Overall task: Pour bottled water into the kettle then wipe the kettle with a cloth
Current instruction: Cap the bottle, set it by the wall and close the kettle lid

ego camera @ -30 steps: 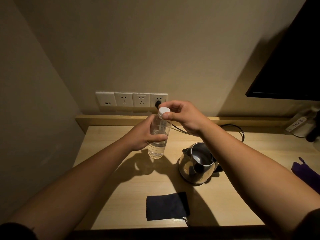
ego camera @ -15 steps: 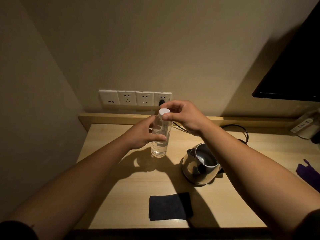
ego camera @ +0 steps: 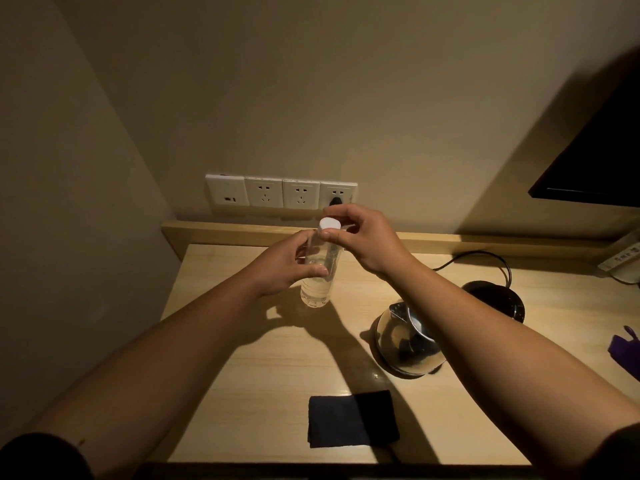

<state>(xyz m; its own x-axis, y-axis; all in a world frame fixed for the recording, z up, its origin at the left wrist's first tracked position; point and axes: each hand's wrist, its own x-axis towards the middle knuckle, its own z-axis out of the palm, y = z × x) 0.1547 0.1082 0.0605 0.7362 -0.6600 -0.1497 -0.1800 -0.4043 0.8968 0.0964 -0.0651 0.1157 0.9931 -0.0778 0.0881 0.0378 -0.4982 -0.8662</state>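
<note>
1. Head view shows both hands raised over the wooden surface [ego camera: 242,358], working on a clear water bottle [ego camera: 320,271] held upright above it.
2. The left hand [ego camera: 287,263] is wrapped around the bottle's body, grasping it firmly.
3. The right hand [ego camera: 363,237] pinches the white cap [ego camera: 329,224] between thumb and fingertips. The cap sits on the neck, so the bottle looks not yet opened; whether it has been loosened cannot be told.
4. The steel kettle [ego camera: 405,341] stands on the surface to the right of the bottle, well apart from it, lid open, partly hidden by the right forearm. Its black base [ego camera: 498,299] sits just behind it, separate, with a cord running to the wall sockets [ego camera: 280,194].
5. The dark cloth [ego camera: 353,419] lies folded near the front edge, untouched.
6. Judged progress: very early. Nothing appears poured; the bottle looks to hold water in its lower part.
7. Left to do: remove the cap, bring the bottle across to the kettle mouth, pour, set the bottle down, then pick up the cloth and wipe the kettle.
</note>
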